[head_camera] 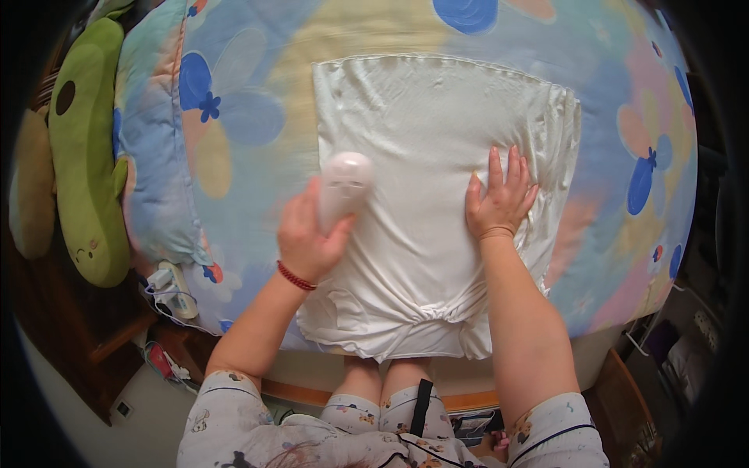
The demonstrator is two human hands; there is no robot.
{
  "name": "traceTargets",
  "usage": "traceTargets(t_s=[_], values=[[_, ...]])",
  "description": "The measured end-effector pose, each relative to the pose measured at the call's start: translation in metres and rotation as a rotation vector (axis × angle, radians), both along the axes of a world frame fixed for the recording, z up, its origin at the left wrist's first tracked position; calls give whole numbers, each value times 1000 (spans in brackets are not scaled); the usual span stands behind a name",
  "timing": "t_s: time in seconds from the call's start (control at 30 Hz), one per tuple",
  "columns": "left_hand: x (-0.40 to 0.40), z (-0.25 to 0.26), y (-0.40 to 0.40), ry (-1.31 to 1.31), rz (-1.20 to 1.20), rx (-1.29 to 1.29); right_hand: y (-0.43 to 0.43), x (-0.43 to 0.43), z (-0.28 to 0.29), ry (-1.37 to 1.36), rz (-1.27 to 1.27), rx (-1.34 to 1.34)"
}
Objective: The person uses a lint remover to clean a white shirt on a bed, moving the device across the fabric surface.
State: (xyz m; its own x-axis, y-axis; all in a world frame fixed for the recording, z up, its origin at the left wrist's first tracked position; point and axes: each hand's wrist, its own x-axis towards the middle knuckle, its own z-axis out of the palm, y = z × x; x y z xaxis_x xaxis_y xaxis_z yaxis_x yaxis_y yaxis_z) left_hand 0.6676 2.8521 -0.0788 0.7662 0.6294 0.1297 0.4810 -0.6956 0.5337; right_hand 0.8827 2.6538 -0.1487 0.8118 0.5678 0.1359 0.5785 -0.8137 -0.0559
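Observation:
A white knit garment lies spread over a patterned quilt on a bed, its near end gathered into a knotted, creased bunch. My left hand, with a red braided bracelet at the wrist, grips a pale handheld device with a rounded head, slightly blurred, over the garment's left edge; its exact kind is unclear. Flat on the right part of the cloth rests my right hand, fingers spread, holding nothing. Creases run through the fabric beside it.
The floral quilt covers the bed, with a matching pillow at left. Beyond that lie a green plush toy and a tan plush. A power strip with plugged-in chargers and cables sits at the bed's near left corner.

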Motion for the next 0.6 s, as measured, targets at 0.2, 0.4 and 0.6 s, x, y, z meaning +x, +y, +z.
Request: traceTargets(t_s=[0.2,0.4,0.6], values=[[81,-28,58,29,96,-24,2,-2,-1,0,5,8],[67,-32,33,0,-8,173,-7,1,0,12,-17,-5],[112,-26,81,36,177,45,6,-8,2,44,-18,19]])
